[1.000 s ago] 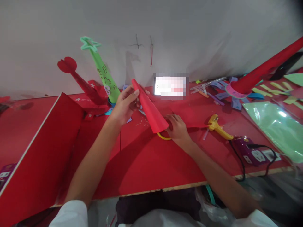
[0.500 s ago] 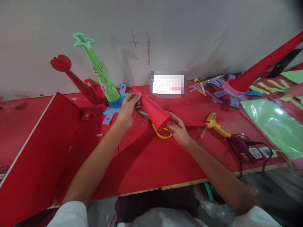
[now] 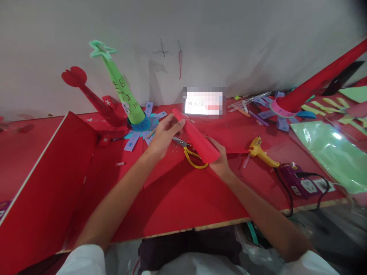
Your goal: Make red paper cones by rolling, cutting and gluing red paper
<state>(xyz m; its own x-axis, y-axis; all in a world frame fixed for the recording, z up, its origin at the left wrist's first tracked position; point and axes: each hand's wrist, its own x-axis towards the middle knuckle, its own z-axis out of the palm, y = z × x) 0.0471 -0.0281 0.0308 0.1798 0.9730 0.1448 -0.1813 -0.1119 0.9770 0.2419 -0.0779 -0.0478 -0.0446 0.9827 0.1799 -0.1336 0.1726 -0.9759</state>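
Observation:
A red paper cone (image 3: 201, 142) is held above the table, slanting down to the right. My left hand (image 3: 164, 135) pinches its narrow upper end between thumb and fingers. Around the wide lower end my right hand (image 3: 220, 156) is closed from the far side, its fingers partly hidden by the paper. Under the cone lie scissors (image 3: 195, 164) with yellow handles, their blades pointing left. To the right of my right hand rests a yellow hot glue gun (image 3: 262, 153).
A green paper cone (image 3: 123, 88) with a star top stands at the left, beside a red paper flower (image 3: 75, 77) and an upright red board (image 3: 54, 179). At the right are a purple power box (image 3: 301, 180), a large red cone (image 3: 323, 76) and a green sheet (image 3: 329, 152).
Both hands have shifted slightly right with the red cone, which has turned so its seamless side shows more. The scissors' blades are now more visible.

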